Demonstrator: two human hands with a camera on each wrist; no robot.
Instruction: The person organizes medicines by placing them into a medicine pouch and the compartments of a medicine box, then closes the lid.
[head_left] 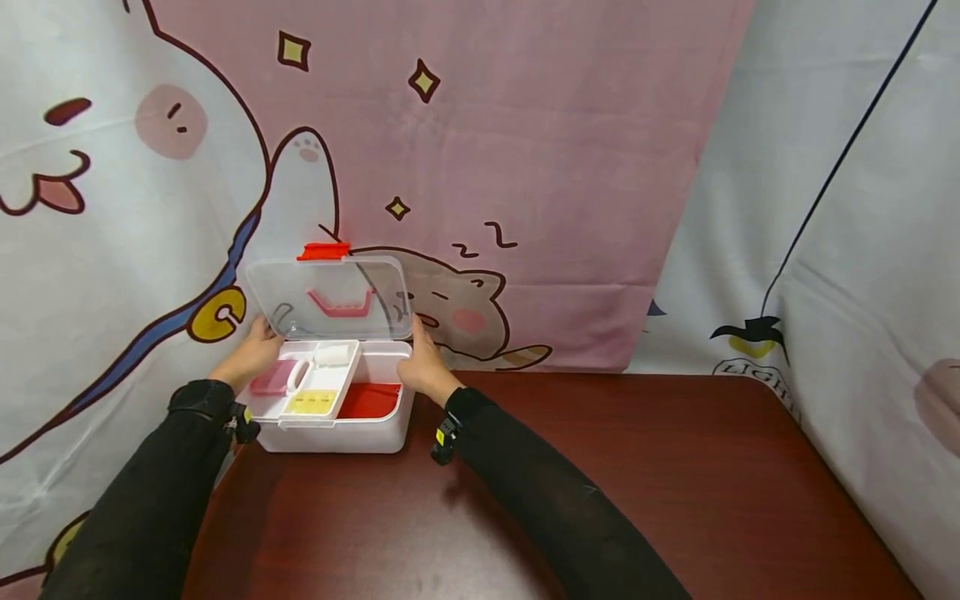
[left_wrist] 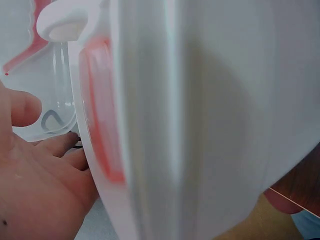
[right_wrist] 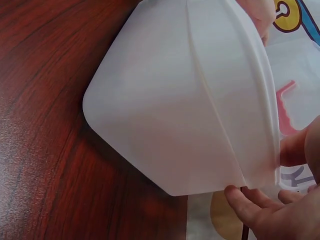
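Note:
A white plastic storage box [head_left: 337, 437] stands at the table's far left corner, its clear lid [head_left: 285, 283] raised at the back. The lid carries a pink handle [head_left: 341, 310] and a red latch [head_left: 324, 251]. Inside sits a white tray [head_left: 348, 377] with a small handle and a yellow panel [head_left: 312, 402]; red [head_left: 371, 402] shows beside it. At the back left corner, my left hand [left_wrist: 50, 185] touches the box with extended fingers, thumb held away. My right hand [right_wrist: 280, 200] grips the back right corner, thumb by the rim and fingertips against the outer wall.
The dark red-brown table [head_left: 600, 483] extends to the right of the box. A pink and white cloth with cartoon animals [head_left: 525, 167] hangs right behind the table, and a white cloth [head_left: 862, 250] hangs along the right side.

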